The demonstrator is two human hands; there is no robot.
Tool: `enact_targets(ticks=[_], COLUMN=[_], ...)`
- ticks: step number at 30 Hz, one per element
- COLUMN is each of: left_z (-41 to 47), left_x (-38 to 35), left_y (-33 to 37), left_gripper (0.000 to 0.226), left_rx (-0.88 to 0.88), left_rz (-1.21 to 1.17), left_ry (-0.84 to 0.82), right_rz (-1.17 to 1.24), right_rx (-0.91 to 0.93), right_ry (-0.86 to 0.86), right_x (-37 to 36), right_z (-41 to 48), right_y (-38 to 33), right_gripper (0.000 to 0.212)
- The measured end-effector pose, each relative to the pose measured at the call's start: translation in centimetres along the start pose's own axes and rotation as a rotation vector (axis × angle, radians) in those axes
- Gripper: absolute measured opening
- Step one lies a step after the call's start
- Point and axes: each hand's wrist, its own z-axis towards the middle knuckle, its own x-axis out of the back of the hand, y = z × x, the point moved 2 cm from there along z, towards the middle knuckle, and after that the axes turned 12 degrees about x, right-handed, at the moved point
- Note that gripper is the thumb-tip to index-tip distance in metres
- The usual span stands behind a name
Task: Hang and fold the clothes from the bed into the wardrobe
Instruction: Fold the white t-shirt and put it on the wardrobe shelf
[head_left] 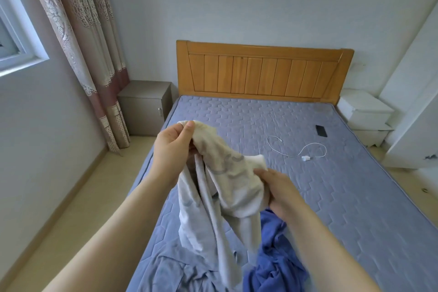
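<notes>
I hold a cream garment (225, 173) with a grey print above the bed (355, 197). My left hand (173, 149) pinches its top edge high up. Lower and to the right, my right hand (277, 192) grips another part of the same cloth. The rest of the garment hangs down toward the mattress. Under it lie a bright blue garment (277, 261) and a grey-blue garment (170, 275) at the near end of the bed. A white wardrobe door (417, 102) stands at the right edge.
A white charger with cable (305, 158) and a black phone (321, 131) lie on the mattress. Behind stand a wooden headboard (263, 71), a grey nightstand (145, 106) at the left and a white one (365, 116) at the right. Curtains (90, 42) hang left.
</notes>
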Motion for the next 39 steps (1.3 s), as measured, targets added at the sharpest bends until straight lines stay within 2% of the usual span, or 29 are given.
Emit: enact_targets(ticks=[5, 8, 11, 13, 18, 22, 25, 28, 32, 36, 39], left_z=[0.1, -1.0, -2.5, -3.3, -4.2, -3.7, -2.8, -2.2, -2.0, -1.7, -1.3], left_x=[1.1, 1.2, 0.9, 0.7, -0.2, -1.3, -2.1, -2.8, -3.5, -3.5, -3.7], left_y=[-2.0, -3.5, -4.4, -4.3, -3.4, -2.5, -1.1, 0.8, 3.2, 4.9, 6.2], left_gripper=[0.022, 0.025, 0.018, 0.017, 0.031, 0.043, 0.029, 0.010, 0.014, 0.021, 0.025], left_rx=[0.043, 0.090, 0.085, 0.060, 0.009, -0.072, -0.169, -0.273, -0.431, -0.406, -0.382], left_rz=[0.300, 0.384, 0.384, 0.346, 0.279, 0.322, 0.353, 0.372, 0.435, 0.460, 0.532], left_ry=[0.063, 0.007, -0.078, -0.137, -0.240, -0.114, -0.019, 0.007, 0.035, 0.000, -0.041], right_rz=[-0.022, -0.013, -0.100, -0.076, 0.023, 0.011, 0.008, 0.001, 0.017, -0.055, -0.083], right_rx=[0.222, 0.316, 0.375, 0.387, 0.434, 0.469, 0.499, 0.513, 0.531, 0.528, 0.490], right_ry=[-0.054, -0.121, -0.125, -0.111, -0.164, -0.212, -0.245, -0.267, -0.257, -0.193, -0.207], right_x=[-1.2, -2.9, -4.8, -5.7, -7.1, -7.6, -7.3, -6.9, -5.9, -4.6, -4.2], right_z=[-0.9, -1.0, -1.1, -1.0, -1.3, -1.8, -2.1, -2.3, -2.2, -1.7, -1.6], right_y=[-6.3, -9.4, -10.3, -10.6, -12.1, -13.1, -13.9, -14.3, -14.6, -13.8, -12.1], right_gripper=[0.011, 0.008, 0.007, 0.005, 0.005, 0.009, 0.011, 0.013, 0.019, 0.020, 0.016])
